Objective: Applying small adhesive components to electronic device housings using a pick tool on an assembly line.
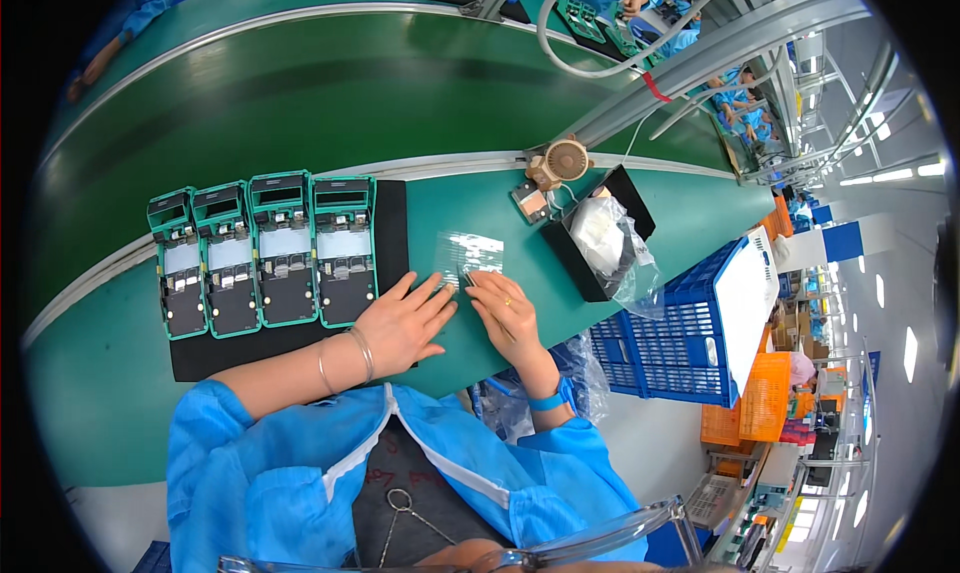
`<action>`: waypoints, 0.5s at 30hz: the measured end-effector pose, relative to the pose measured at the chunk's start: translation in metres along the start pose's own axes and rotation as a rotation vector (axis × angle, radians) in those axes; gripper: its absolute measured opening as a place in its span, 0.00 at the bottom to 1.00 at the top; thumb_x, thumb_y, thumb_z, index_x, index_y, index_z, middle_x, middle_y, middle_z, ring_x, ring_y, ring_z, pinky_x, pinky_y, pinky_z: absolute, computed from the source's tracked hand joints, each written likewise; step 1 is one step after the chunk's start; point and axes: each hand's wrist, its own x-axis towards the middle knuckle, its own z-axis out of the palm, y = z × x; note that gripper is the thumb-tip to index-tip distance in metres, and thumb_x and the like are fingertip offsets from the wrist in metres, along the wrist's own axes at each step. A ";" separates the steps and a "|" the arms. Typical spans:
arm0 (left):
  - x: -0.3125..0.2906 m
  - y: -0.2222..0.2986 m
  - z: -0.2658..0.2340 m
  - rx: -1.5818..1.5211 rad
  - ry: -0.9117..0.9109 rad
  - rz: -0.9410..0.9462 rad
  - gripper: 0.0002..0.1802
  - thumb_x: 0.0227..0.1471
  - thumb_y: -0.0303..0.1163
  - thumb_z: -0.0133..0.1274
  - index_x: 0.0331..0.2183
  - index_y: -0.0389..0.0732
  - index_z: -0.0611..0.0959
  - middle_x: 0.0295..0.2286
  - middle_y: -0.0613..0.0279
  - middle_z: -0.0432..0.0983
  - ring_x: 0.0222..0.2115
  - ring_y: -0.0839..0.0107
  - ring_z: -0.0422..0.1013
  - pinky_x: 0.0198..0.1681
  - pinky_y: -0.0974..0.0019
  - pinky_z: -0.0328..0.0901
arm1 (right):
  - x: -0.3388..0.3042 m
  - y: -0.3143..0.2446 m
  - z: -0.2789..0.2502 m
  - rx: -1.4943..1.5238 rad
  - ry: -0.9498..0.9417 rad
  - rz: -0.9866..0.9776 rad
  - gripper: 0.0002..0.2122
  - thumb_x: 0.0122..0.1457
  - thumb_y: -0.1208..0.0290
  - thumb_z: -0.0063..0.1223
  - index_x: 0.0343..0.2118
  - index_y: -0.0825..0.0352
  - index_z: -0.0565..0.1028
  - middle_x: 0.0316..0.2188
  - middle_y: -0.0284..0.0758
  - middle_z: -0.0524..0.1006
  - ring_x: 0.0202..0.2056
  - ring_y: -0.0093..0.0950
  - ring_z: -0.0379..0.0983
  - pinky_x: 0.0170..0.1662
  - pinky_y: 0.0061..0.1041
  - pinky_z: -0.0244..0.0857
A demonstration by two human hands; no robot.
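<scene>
A clear, glossy sheet [474, 251] with rows of small marks lies flat on the green bench. My left hand [402, 325] is open, palm down, its fingertips at the sheet's near left corner. My right hand [507, 316] is closed in a pinch at the sheet's near edge. A slim dark tip shows at its fingertips, too small to name. To the left, several green-framed device housings [287, 241] stand in a row on a black mat [391, 231]. Each has a black lower part and a pale rectangle in the middle.
A small tan fan [568, 161] stands at the bench's back rail, beside a small box [530, 202]. Right of it, a black tray [577, 263] holds clear plastic bags. A blue crate [665, 333] stands at the right edge. Beyond the rail runs a green belt [300, 83]; co-workers sit across.
</scene>
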 end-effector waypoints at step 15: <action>-0.020 -0.004 -0.021 -0.084 0.212 0.076 0.30 0.55 0.44 0.62 0.55 0.39 0.80 0.56 0.52 0.74 0.61 0.54 0.67 0.65 0.49 0.61 | 0.062 -0.022 0.011 -0.024 -0.037 -0.186 0.13 0.52 0.82 0.68 0.42 0.69 0.83 0.45 0.44 0.84 0.51 0.43 0.80 0.56 0.44 0.74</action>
